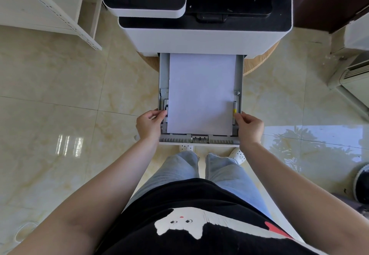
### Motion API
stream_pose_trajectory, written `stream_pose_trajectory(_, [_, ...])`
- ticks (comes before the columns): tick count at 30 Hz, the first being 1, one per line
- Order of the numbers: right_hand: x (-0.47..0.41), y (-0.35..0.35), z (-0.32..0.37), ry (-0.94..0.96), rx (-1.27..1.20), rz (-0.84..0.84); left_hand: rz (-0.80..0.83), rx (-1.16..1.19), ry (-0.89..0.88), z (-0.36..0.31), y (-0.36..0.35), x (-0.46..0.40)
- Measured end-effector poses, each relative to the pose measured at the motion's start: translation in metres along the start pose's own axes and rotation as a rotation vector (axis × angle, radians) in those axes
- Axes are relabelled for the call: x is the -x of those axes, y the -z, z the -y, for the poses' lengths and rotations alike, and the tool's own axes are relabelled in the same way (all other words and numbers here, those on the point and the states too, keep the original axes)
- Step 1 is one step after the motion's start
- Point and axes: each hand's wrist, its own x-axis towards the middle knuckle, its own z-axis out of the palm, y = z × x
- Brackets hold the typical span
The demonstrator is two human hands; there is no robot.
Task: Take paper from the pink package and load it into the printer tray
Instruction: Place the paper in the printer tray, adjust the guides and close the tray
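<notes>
A stack of white paper (200, 93) lies flat inside the grey printer tray (163, 71), which is pulled out from the white and black printer (199, 37). My left hand (148, 124) grips the tray's left side near its front corner, fingertips by the left paper guide. My right hand (249, 128) grips the tray's right side, fingertips by the yellow-tipped right guide (234, 111). The pink package is out of view.
The printer stands on a round wooden table (259, 63). White metal shelving (60, 15) is at the back left, a white air-conditioner unit (351, 79) at the right, a dark round object (361, 186) at the right edge. Glossy tiled floor surrounds my legs.
</notes>
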Motion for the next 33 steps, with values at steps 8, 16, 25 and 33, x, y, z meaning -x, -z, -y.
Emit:
stream_pose_trajectory(8, [-0.002,-0.004,0.0,-0.053,-0.058,-0.03,0.001,0.026,0.056,-0.001,-0.002,-0.003])
stream_pose_trajectory(16, [-0.007,-0.007,-0.005,-0.057,-0.051,-0.031,-0.012,0.004,0.057,-0.003,-0.005,-0.005])
stream_pose_trajectory(25, [-0.012,-0.002,-0.008,-0.06,-0.021,-0.001,-0.028,-0.073,0.031,0.002,-0.003,-0.006])
stream_pose_trajectory(33, [0.028,0.018,0.006,0.121,-0.055,0.184,0.149,-0.168,-0.33,-0.006,0.019,0.036])
